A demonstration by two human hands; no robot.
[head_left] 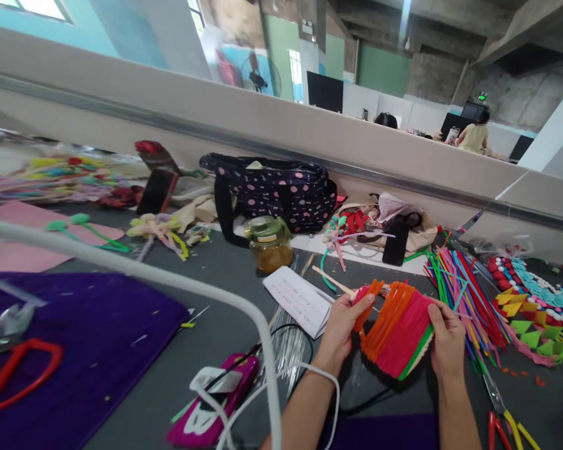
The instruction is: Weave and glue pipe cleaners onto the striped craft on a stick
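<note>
Both my hands hold a flat bundle of pipe cleaners (396, 328), orange on its left half and pink on its right, wound around a green card edge. My left hand (344, 325) grips the bundle's left side, thumb over an orange strand. My right hand (445, 340) clasps its right edge. A thin wooden stick (332, 281) juts out from the bundle's upper left. The bundle hovers just above the grey table (225, 275).
A white booklet (300, 300) and a glass jar (269, 244) lie ahead of my left hand. Loose coloured pipe cleaners (460, 294) fan out at right. A dotted dark bag (276, 187) stands by the partition. Purple felt (84, 337), red scissors (19, 375) and a magenta phone (220, 397) lie left.
</note>
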